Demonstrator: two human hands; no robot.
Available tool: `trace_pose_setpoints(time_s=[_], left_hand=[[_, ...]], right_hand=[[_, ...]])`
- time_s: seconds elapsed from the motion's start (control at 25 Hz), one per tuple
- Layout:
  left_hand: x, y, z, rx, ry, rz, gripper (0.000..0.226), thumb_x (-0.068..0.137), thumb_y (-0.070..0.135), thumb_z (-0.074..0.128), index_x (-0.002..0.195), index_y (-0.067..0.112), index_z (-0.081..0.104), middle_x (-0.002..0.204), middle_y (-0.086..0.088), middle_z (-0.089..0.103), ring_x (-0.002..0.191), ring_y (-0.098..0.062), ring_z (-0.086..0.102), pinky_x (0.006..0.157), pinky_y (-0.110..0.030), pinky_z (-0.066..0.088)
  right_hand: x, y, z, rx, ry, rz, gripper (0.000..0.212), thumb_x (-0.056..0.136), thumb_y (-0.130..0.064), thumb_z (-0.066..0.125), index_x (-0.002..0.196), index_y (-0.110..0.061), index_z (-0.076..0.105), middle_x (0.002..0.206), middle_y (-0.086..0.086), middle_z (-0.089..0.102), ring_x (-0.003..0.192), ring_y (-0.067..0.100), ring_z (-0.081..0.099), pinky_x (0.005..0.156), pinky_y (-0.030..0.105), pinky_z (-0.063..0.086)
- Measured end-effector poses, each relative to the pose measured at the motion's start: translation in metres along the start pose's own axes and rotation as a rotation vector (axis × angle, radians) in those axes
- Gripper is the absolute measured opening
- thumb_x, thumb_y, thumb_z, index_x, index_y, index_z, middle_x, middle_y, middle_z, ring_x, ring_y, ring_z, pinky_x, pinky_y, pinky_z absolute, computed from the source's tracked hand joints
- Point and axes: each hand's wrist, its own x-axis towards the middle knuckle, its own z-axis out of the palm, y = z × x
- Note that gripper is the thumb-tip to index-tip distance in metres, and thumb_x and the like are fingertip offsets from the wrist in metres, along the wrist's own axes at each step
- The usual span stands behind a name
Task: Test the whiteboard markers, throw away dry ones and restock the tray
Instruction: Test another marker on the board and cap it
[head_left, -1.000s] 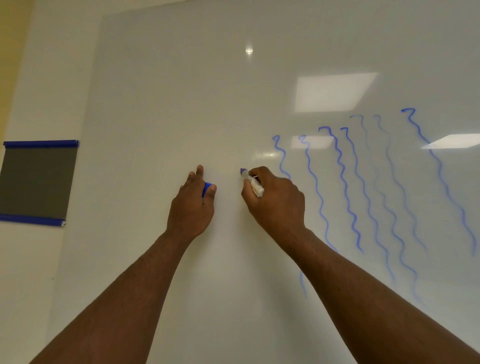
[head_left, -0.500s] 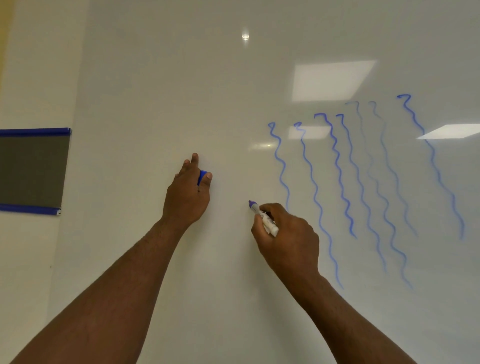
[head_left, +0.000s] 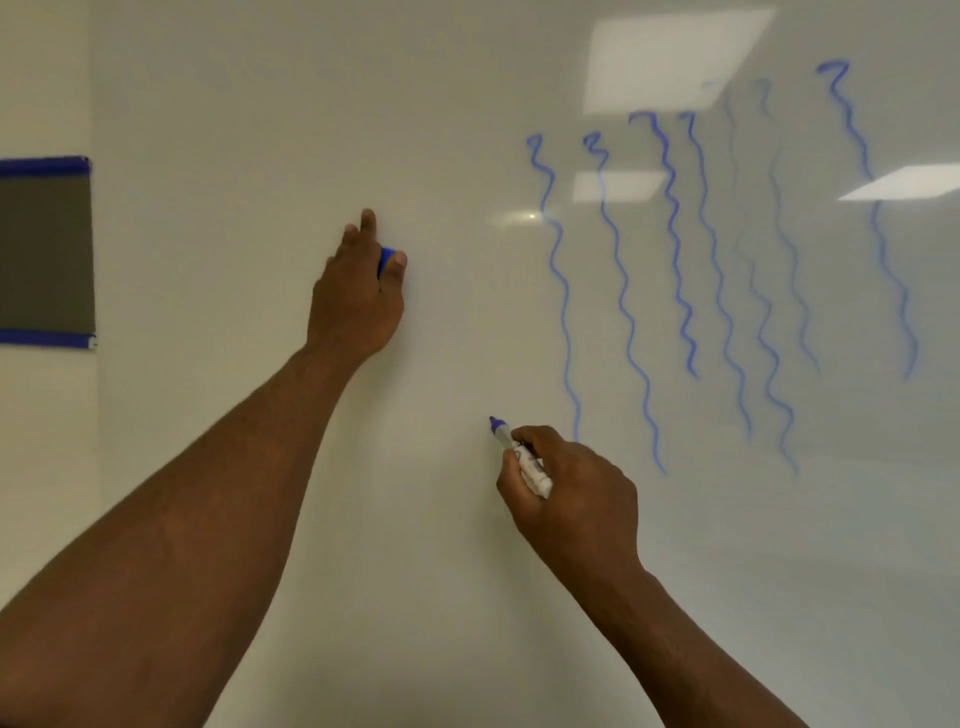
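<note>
The right hand (head_left: 571, 493) has its fingers curled tight around a marker (head_left: 522, 460). The marker's blue tip points up and to the left, at the whiteboard (head_left: 260, 130); I cannot tell if it touches. The left hand (head_left: 358, 296) pinches a small blue cap (head_left: 386, 260) between thumb and finger, with the other fingers stretched up on the board. To the right of the marker are seven wavy blue lines (head_left: 675, 249), some dark and some faint. Far left, on the wall, hangs a gray panel (head_left: 47, 254) with blue edges.
</note>
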Motion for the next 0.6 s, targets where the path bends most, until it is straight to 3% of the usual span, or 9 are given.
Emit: trace_pose_setpoints(time_s=[0.2,0.36,0.52,0.6], left_hand=[[-0.002,0.003,0.001,0.036,-0.009,0.000,0.060,0.104,0.037,0.033,0.155,0.015,0.008,0.160,-0.013,0.014,0.148,-0.023,0.012,0.119,-0.035,0.010],[-0.006,0.003,0.001,0.042,-0.021,0.001,0.060,0.104,0.036,0.032,0.154,0.013,0.008,0.160,-0.015,0.015,0.148,-0.024,0.013,0.119,-0.033,0.011],[-0.015,0.002,0.002,-0.032,-0.043,-0.011,0.060,0.104,0.036,0.030,0.154,0.010,0.009,0.160,-0.014,0.016,0.148,-0.023,0.013,0.119,-0.029,0.011],[-0.036,0.001,0.006,-0.113,-0.052,-0.041,0.059,0.104,0.037,0.031,0.153,0.009,0.015,0.158,-0.010,0.025,0.146,-0.020,0.021,0.118,-0.025,0.015]], right_hand=[[-0.035,0.011,0.001,0.023,-0.003,0.060,0.010,0.079,-0.033,0.062,0.087,-0.031,0.067,0.054,-0.012,0.051,0.050,0.008,0.049,0.047,0.022,0.036],[-0.065,0.020,0.002,0.016,-0.092,0.155,0.008,0.081,-0.033,0.062,0.087,-0.029,0.066,0.058,-0.009,0.059,0.054,0.010,0.053,0.050,0.026,0.040],[-0.090,0.030,-0.004,0.294,-0.084,0.285,0.010,0.083,-0.029,0.065,0.093,-0.029,0.067,0.069,-0.013,0.066,0.060,0.011,0.061,0.056,0.033,0.051],[-0.104,0.032,-0.010,0.420,-0.064,0.321,0.012,0.085,-0.024,0.067,0.097,-0.027,0.067,0.075,-0.016,0.067,0.063,0.009,0.062,0.056,0.026,0.050]])
